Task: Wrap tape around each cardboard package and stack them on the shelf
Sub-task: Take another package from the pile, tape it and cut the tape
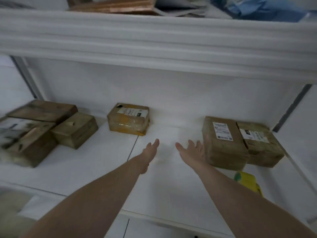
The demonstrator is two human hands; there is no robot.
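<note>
Both hands' fingers (190, 146) spread, empty

Dim, flat, cool-toned lighting, with no visible lamp. Soft shadow beneath the upper shelf edge (154, 40) toward twelve o'clock, deepest along the back wall. Faint, diffuse shadows under both forearms. Mild glare on the white shelf surface (164, 134) near centre. Heavy motion blur at nine o'clock, smearing the stacked boxes (39, 131); labels on the boxes at three o'clock (240, 143) sharper, though probably unreadable. Wide-angle bowing of straight edges toward the borders.
</note>
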